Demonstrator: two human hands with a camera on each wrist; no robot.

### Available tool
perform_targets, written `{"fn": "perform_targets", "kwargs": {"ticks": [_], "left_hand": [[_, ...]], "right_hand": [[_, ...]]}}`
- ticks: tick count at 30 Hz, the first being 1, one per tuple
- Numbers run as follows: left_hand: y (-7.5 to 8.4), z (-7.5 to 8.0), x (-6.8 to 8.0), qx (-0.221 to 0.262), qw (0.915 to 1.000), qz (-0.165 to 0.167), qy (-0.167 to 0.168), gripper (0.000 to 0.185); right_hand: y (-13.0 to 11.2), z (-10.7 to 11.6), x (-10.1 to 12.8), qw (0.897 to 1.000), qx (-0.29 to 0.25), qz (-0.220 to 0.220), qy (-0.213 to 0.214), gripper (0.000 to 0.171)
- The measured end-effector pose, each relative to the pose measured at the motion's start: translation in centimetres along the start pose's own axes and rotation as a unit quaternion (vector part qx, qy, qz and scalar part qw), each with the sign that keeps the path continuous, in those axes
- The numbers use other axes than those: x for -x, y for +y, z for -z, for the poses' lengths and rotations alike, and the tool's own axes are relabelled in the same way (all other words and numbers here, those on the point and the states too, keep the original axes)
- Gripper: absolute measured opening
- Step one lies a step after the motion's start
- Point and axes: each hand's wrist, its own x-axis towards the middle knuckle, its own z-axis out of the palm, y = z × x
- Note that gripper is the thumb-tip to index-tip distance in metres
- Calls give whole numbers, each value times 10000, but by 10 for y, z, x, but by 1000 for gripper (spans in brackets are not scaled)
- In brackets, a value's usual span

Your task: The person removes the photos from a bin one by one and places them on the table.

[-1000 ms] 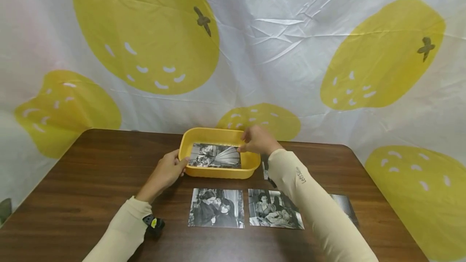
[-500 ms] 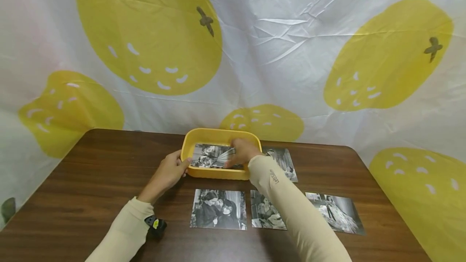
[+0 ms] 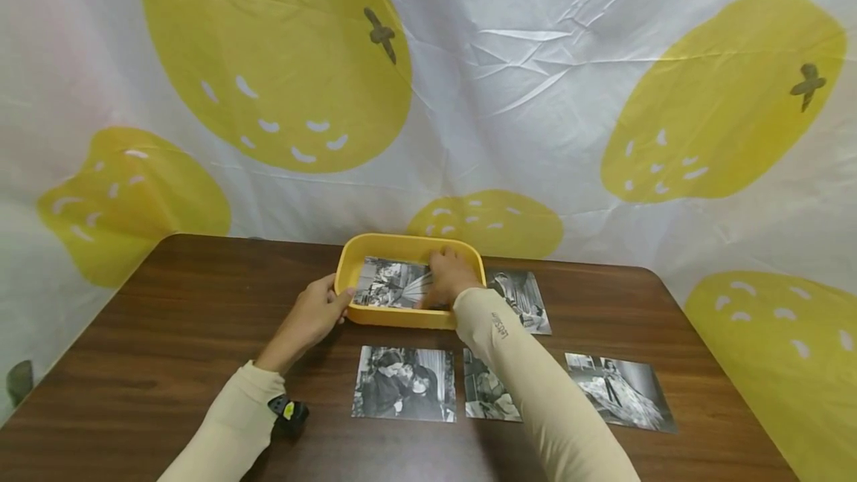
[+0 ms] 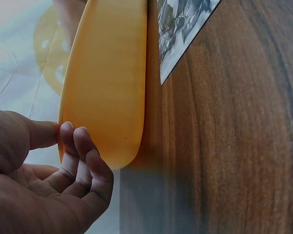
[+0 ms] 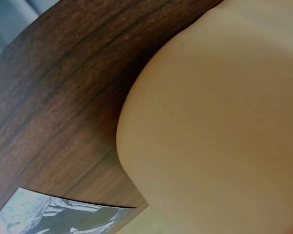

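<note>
My left hand (image 3: 313, 309) pinches the left end of a yellow plastic tub (image 3: 402, 316). In the left wrist view, the thumb lies inside that tub's rim (image 4: 105, 87) and the curled fingers come round its outside. Inside the tub lies a black-and-white photo (image 3: 388, 283) with a pale fan-like shape. My right hand (image 3: 451, 279) reaches into the tub's right half and grips this photo's right end, fingers toward the far edge and thumb toward the near one. The hand covers that end of the photo. The right wrist view shows mostly the tub's outer wall (image 5: 210, 126).
On the brown table (image 3: 201, 318) lie more black-and-white photos: one of embracing people (image 3: 404, 384), one partly under the right sleeve (image 3: 489, 390), one of a wide gown (image 3: 623, 393), and another right of the tub (image 3: 522, 300). A lemon-print cloth (image 3: 502, 132) hangs behind.
My right hand has dropped from the tub's far right rim down onto the photo inside. The photo's far edge has shifted slightly away from me. The left hand keeps its hold.
</note>
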Motion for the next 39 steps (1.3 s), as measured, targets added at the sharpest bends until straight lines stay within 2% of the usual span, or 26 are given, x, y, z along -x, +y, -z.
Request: {"fn": "perform_targets", "kwargs": {"ticks": [7, 10, 18, 24, 30, 39], "left_hand": [[0, 0, -1, -2, 10000, -17, 19, 36], [1, 0, -1, 12, 10000, -9, 14, 36], [0, -1, -1, -19, 10000, -32, 28, 37], [0, -1, -1, -59, 10000, 34, 26, 37], [-1, -1, -1, -80, 9999, 61, 46, 36], [0, -1, 0, -55, 10000, 32, 10, 37]], "right_hand": [[3, -1, -1, 9991, -228, -86, 357, 83], [6, 0, -4, 9986, -255, -37, 457, 69], [12, 12, -8, 9954, -150, 416, 852, 27], [15, 23, -2, 9914, -966, 507, 720, 26], [15, 34, 5, 9843, -1517, 674, 598, 21], [18, 48, 11, 9659, -2484, 544, 487, 16]]}}
